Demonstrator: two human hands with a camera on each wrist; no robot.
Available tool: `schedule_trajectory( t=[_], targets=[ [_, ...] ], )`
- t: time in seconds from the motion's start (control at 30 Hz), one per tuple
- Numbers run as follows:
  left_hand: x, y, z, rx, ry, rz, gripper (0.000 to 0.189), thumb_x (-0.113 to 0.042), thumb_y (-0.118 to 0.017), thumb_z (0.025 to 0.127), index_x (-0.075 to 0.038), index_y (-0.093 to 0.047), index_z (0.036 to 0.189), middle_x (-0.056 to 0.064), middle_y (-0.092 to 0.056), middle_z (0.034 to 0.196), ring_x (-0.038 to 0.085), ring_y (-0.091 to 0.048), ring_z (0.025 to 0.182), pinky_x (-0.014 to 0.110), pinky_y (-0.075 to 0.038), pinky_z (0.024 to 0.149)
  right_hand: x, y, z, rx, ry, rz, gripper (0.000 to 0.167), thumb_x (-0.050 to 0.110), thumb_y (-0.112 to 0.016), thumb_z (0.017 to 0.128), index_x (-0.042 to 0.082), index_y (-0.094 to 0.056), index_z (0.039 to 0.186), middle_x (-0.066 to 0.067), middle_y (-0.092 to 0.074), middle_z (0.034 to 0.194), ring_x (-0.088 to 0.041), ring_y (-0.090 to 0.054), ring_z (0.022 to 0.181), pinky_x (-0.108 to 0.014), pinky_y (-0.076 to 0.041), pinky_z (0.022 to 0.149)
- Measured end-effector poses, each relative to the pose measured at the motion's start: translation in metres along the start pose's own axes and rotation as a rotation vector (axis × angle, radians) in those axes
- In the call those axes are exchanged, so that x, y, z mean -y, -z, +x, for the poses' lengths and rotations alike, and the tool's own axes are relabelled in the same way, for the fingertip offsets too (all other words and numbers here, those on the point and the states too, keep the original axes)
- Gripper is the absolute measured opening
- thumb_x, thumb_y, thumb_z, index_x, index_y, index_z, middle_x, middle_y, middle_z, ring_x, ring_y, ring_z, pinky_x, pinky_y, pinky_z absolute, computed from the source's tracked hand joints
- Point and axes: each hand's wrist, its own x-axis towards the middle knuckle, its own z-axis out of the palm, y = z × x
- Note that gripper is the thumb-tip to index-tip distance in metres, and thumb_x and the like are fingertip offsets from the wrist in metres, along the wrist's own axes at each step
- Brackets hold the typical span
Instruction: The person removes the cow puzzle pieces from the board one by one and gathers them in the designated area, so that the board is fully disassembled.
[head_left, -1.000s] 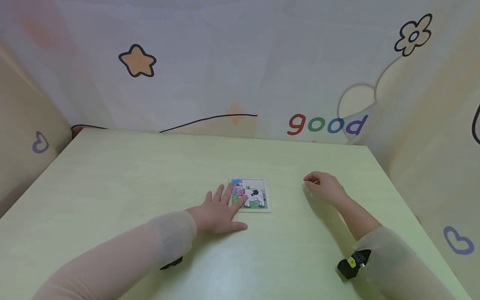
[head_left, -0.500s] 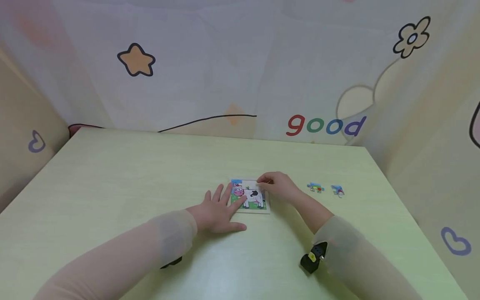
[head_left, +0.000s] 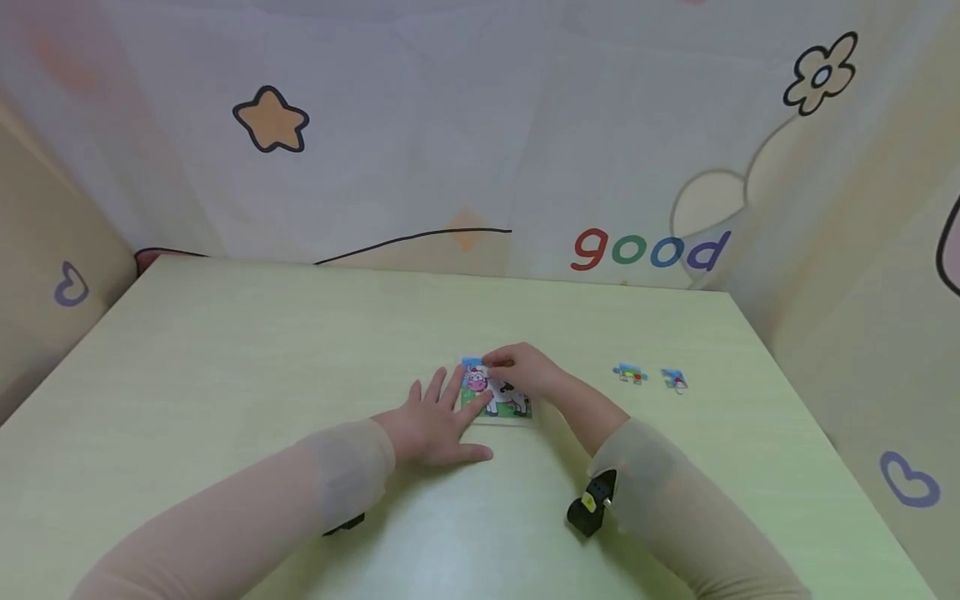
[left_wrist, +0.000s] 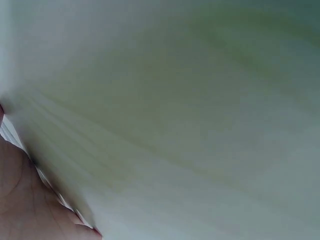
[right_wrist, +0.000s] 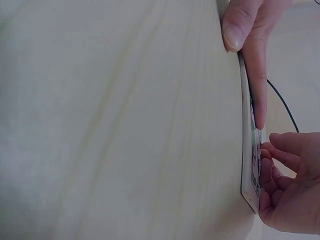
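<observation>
A square jigsaw puzzle with a cow picture lies flat on the table, partly covered by both hands. My left hand is spread on the table at its left side, with its index finger resting on the picture. Over the puzzle's upper part is my right hand, thumb and fingers pinched together near the cow's head. It holds a small puzzle piece, mostly hidden by the fingers. In the right wrist view the puzzle shows edge-on, with the right hand's curled fingers at its surface.
Two loose puzzle pieces lie to the right on the pale table: a blue-and-green piece and a blue piece. A printed cloth hangs behind the table. The left wrist view is mostly blurred sleeve or cloth.
My right hand has moved left from the table's right side to above the puzzle, uncovering the two loose pieces. My left hand has stayed in place.
</observation>
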Motion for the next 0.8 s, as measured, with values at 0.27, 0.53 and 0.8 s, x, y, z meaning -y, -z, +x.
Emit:
schedule_trajectory(
  t=[0.27, 0.53, 0.8],
  targets=[
    [0.004, -0.002, 0.006, 0.000, 0.001, -0.006, 0.082, -0.074, -0.029, 0.085, -0.032, -0.003, 0.150, 0.015, 0.015, 0.153, 0.040, 0.006, 0.138, 0.060, -0.009, 0.106, 0.005, -0.001, 0.006, -0.071, -0.021, 0.076, 0.027, 0.021, -0.056, 0.094, 0.007, -0.064, 0.117, -0.007, -0.063, 0.112, -0.022, -0.054, 0.104, -0.041, -0.041, 0.095],
    [0.004, -0.003, 0.008, -0.005, 0.008, 0.011, 0.082, -0.075, -0.028, 0.084, -0.033, -0.002, 0.150, 0.015, 0.015, 0.153, 0.041, 0.006, 0.138, 0.060, -0.010, 0.105, 0.013, -0.001, 0.009, -0.096, -0.037, 0.085, 0.027, 0.022, -0.058, 0.093, 0.008, -0.063, 0.116, -0.010, -0.063, 0.109, -0.023, -0.056, 0.099, -0.039, -0.045, 0.088],
    [0.003, -0.002, 0.003, -0.020, -0.011, 0.010, 0.083, -0.075, -0.029, 0.084, -0.031, -0.006, 0.151, 0.016, 0.011, 0.154, 0.042, 0.003, 0.139, 0.061, -0.010, 0.105, 0.013, -0.002, 0.012, -0.109, -0.052, 0.109, 0.023, 0.023, -0.059, 0.092, 0.011, -0.064, 0.111, -0.006, -0.063, 0.105, -0.021, -0.057, 0.092, -0.036, -0.047, 0.083]
  ],
)
